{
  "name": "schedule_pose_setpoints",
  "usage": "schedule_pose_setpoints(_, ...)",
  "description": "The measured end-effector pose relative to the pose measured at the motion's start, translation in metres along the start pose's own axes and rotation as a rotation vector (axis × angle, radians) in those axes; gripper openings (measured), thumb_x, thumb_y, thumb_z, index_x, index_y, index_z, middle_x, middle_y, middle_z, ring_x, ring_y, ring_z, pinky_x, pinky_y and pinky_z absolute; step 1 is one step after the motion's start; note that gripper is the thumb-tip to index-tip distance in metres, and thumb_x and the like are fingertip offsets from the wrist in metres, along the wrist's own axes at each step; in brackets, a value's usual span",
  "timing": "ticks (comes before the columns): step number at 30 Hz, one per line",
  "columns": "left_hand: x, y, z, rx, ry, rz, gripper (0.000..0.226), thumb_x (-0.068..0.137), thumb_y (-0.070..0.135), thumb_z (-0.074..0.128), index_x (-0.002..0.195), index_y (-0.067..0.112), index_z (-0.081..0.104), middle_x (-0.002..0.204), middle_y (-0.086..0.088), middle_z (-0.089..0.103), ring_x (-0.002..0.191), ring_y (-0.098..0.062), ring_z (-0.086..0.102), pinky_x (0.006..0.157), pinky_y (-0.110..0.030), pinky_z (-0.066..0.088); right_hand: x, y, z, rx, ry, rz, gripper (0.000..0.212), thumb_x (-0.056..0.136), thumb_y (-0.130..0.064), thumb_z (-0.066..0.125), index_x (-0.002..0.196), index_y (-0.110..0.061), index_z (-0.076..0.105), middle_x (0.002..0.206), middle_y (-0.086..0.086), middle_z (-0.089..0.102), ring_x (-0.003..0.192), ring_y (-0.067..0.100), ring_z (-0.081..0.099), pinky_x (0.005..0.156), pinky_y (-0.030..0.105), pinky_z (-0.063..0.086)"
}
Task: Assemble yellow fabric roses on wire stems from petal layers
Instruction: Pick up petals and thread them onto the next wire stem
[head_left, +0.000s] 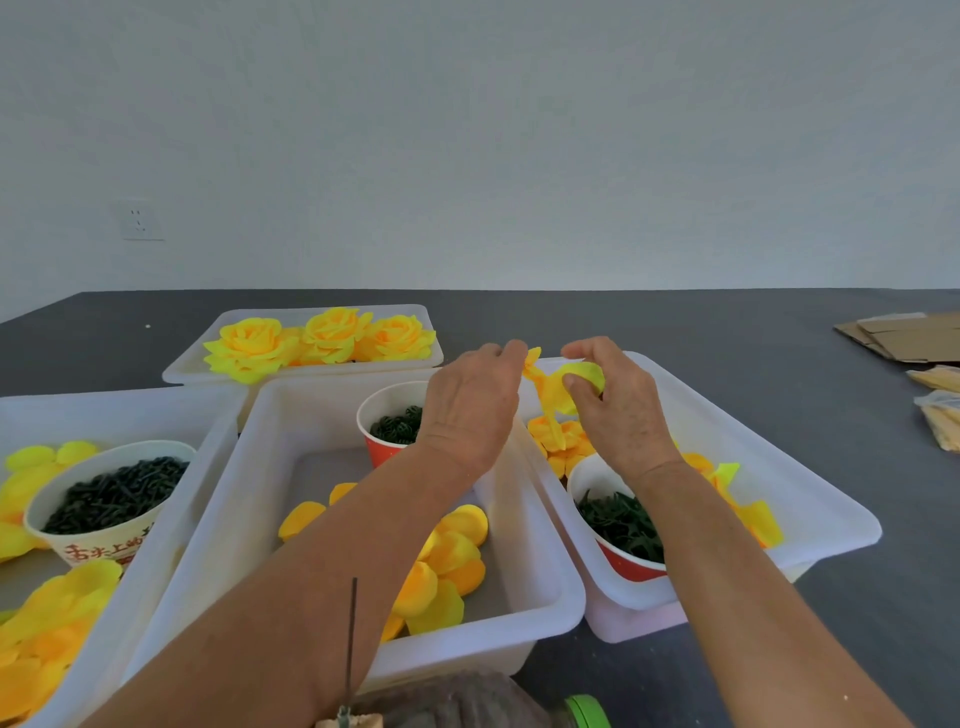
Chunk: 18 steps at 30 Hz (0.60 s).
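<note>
My left hand (475, 400) and my right hand (618, 405) are raised side by side above the white trays, and both pinch a yellow petal layer (553, 395) that hangs between them. Loose yellow petal layers (452, 561) lie in the middle tray (519, 603). Three finished yellow roses (322, 340) sit in the far tray (176, 371). A thin dark wire stem (353, 639) stands upright near the bottom edge, in front of my left forearm.
A red cup of dark green parts (397, 423) stands in the middle tray, another red cup (621, 519) in the right tray (831, 519). A white cup of dark pieces (111, 493) and petals fill the left tray. Cardboard (904, 338) lies far right.
</note>
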<state>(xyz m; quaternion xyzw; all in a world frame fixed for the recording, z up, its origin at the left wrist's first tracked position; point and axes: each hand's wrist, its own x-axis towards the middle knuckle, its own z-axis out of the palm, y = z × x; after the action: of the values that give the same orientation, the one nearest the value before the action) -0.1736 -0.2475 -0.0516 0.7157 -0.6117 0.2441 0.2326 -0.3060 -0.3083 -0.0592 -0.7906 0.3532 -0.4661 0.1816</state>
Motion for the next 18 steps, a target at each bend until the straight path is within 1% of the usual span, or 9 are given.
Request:
schedule_pose_setpoints(2, 0.001, -0.002, 0.0, -0.027, -0.046, 0.05, 0.025, 0.096, 0.025, 0.049, 0.119, 0.015, 0.048, 0.106, -0.005, 0.059, 0.095, -0.024, 0.056, 0.069, -0.033, 0.038, 0.001, 0.002, -0.001, 0.009, 0.019, 0.013, 0.019, 0.092, -0.009, 0.056, 0.109, -0.01, 0.063, 0.077, -0.013, 0.052, 0.061, -0.003, 0.043, 0.056, 0.005, 0.033)
schedule_pose_setpoints(4, 0.001, -0.005, -0.001, -0.018, -0.081, 0.039, 0.026, 0.094, 0.03, 0.052, 0.117, 0.016, 0.052, 0.107, -0.004, 0.06, 0.1, -0.025, 0.057, 0.074, -0.033, 0.04, 0.0, 0.002, -0.003, 0.04, 0.007, 0.024, 0.018, 0.088, -0.01, 0.061, 0.106, -0.01, 0.067, 0.075, -0.02, 0.05, 0.061, -0.006, 0.043, 0.06, 0.004, 0.032)
schedule_pose_setpoints(6, 0.002, -0.009, -0.004, 0.076, -0.059, 0.019, 0.018, 0.095, 0.024, 0.05, 0.111, 0.019, 0.055, 0.105, -0.003, 0.059, 0.099, -0.024, 0.057, 0.07, -0.031, 0.039, -0.002, -0.001, -0.003, 0.047, -0.06, -0.007, 0.02, 0.084, -0.009, 0.067, 0.103, -0.011, 0.07, 0.085, -0.01, 0.062, 0.07, -0.006, 0.049, 0.066, 0.002, 0.034)
schedule_pose_setpoints(7, 0.002, -0.012, -0.006, 0.126, -0.043, 0.006, 0.014, 0.095, 0.018, 0.048, 0.107, 0.018, 0.056, 0.103, -0.003, 0.058, 0.098, -0.023, 0.056, 0.066, -0.03, 0.036, -0.004, -0.003, -0.002, 0.031, -0.09, -0.04, 0.02, 0.082, -0.007, 0.069, 0.102, -0.009, 0.07, 0.093, -0.002, 0.066, 0.079, -0.001, 0.053, 0.071, 0.004, 0.036)
schedule_pose_setpoints(9, 0.004, -0.013, -0.009, 0.172, -0.025, -0.026, 0.013, 0.093, 0.009, 0.046, 0.098, 0.017, 0.055, 0.098, -0.004, 0.057, 0.094, -0.023, 0.055, 0.06, -0.029, 0.031, -0.005, -0.007, 0.001, -0.04, -0.097, -0.118, 0.017, 0.082, -0.003, 0.068, 0.099, -0.005, 0.071, 0.099, 0.01, 0.068, 0.091, 0.018, 0.059, 0.081, 0.018, 0.041)
schedule_pose_setpoints(11, 0.005, -0.01, -0.012, 0.176, -0.021, -0.045, 0.014, 0.09, 0.004, 0.046, 0.094, 0.016, 0.052, 0.095, -0.005, 0.056, 0.093, -0.024, 0.054, 0.058, -0.029, 0.029, -0.004, -0.011, 0.002, -0.111, -0.081, -0.19, 0.013, 0.083, 0.001, 0.065, 0.094, -0.001, 0.071, 0.092, 0.016, 0.066, 0.088, 0.029, 0.06, 0.08, 0.029, 0.044)
schedule_pose_setpoints(13, 0.005, -0.006, -0.013, 0.175, -0.018, -0.065, 0.015, 0.088, 0.002, 0.046, 0.09, 0.016, 0.049, 0.095, -0.006, 0.056, 0.092, -0.025, 0.055, 0.057, -0.03, 0.029, -0.004, -0.013, 0.003, -0.151, -0.064, -0.236, 0.012, 0.083, 0.004, 0.063, 0.091, 0.002, 0.071, 0.088, 0.019, 0.064, 0.083, 0.033, 0.059, 0.075, 0.032, 0.043)
schedule_pose_setpoints(16, 0.005, -0.006, -0.013, 0.177, -0.009, -0.107, 0.016, 0.088, 0.001, 0.045, 0.087, 0.017, 0.046, 0.097, -0.007, 0.058, 0.092, -0.026, 0.056, 0.059, -0.03, 0.03, -0.004, -0.014, 0.002, -0.172, -0.047, -0.244, 0.012, 0.085, 0.004, 0.061, 0.092, 0.002, 0.07, 0.089, 0.021, 0.063, 0.083, 0.034, 0.058, 0.074, 0.036, 0.043)
schedule_pose_setpoints(18, 0.006, -0.006, -0.014, 0.19, -0.018, -0.139, 0.015, 0.089, 0.001, 0.045, 0.092, 0.014, 0.051, 0.099, -0.008, 0.059, 0.093, -0.027, 0.058, 0.06, -0.03, 0.031, -0.004, -0.016, 0.003, -0.168, -0.038, -0.258, 0.012, 0.085, 0.003, 0.061, 0.092, 0.003, 0.07, 0.088, 0.021, 0.063, 0.082, 0.034, 0.058, 0.074, 0.035, 0.043)
